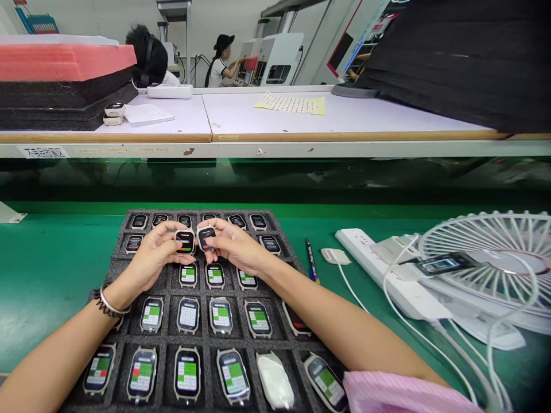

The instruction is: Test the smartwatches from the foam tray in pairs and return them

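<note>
My left hand (160, 251) grips a smartwatch body (185, 242) by its edges, its lit screen facing up with a red and green strip low on it. Right beside it, my right hand (230, 245) pinches a second smartwatch body (205, 236), the thumb lying over its dark screen. Both are held over the upper part of a black foam tray (167, 338). In the tray's compartments lie several strapless watch bodies, many with green and white grids on screen, such as this watch (187, 371). One watch (275, 381) shows a plain white face. My forearms cover some compartments.
Right of the tray are a pen (313, 261), a white charging puck (335, 256), a power strip (387, 275), loose cables and a white fan (491, 258). A shelf (241, 123) crosses behind, with foam stacks (64, 86) and a sticker sheet (293, 104). Two people sit beyond.
</note>
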`<action>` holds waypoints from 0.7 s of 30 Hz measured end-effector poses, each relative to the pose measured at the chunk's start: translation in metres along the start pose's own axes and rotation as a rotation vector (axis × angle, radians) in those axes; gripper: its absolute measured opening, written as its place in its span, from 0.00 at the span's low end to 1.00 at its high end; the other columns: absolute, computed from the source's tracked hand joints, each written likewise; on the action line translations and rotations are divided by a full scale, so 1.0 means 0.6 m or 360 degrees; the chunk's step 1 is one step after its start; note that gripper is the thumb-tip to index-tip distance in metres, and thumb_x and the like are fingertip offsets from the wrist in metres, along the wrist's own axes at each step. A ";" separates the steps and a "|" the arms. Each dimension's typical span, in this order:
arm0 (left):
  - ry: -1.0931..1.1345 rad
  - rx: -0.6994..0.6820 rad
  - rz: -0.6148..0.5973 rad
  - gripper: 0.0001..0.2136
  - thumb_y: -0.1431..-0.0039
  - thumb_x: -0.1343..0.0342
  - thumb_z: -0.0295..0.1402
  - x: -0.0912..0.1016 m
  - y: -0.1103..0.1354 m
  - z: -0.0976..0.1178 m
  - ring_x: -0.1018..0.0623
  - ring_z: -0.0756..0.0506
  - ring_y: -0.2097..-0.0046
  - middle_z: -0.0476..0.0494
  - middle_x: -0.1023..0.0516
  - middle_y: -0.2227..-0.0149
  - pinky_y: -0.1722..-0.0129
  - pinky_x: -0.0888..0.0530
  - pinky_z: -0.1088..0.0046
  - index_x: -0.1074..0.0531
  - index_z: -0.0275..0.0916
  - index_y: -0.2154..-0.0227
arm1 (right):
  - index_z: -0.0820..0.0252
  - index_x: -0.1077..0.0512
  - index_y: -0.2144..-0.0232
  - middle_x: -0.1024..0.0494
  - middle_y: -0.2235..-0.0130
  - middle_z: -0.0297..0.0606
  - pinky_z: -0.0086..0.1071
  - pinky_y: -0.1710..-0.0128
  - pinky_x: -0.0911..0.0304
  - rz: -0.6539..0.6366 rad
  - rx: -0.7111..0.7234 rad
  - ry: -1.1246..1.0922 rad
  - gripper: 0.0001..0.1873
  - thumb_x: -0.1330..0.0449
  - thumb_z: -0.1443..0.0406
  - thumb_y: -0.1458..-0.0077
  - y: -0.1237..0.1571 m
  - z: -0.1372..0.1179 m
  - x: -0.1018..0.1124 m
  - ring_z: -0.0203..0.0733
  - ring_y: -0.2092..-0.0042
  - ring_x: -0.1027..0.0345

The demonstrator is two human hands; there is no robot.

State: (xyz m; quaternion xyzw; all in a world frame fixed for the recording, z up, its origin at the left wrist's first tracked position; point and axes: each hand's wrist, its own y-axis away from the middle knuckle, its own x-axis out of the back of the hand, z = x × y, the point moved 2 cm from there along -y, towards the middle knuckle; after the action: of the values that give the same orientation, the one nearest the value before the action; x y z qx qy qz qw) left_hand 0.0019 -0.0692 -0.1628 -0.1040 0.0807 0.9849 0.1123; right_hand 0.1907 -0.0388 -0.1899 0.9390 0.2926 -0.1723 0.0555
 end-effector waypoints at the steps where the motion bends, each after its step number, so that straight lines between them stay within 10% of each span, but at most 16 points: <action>1: 0.0001 -0.0005 0.0001 0.19 0.53 0.33 0.35 0.000 0.001 0.001 0.17 0.45 0.71 0.47 0.18 0.63 0.67 0.19 0.70 0.32 0.38 0.59 | 0.60 0.32 0.53 0.22 0.62 0.36 0.29 0.70 0.31 -0.0010 -0.0005 -0.0010 0.22 0.30 0.64 0.49 0.000 0.001 0.001 0.35 0.73 0.27; 21: -0.0066 -0.0028 0.0024 0.22 0.53 0.34 0.33 0.004 0.000 -0.005 0.17 0.46 0.70 0.48 0.19 0.63 0.66 0.20 0.73 0.32 0.37 0.56 | 0.60 0.32 0.53 0.21 0.63 0.34 0.29 0.70 0.30 -0.0063 0.0050 -0.0020 0.22 0.32 0.67 0.50 0.000 -0.001 -0.004 0.35 0.73 0.26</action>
State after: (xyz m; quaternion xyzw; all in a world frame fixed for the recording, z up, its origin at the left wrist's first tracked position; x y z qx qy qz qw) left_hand 0.0000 -0.0691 -0.1661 -0.0838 0.0705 0.9884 0.1057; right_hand 0.1890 -0.0402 -0.1885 0.9327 0.3080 -0.1837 0.0391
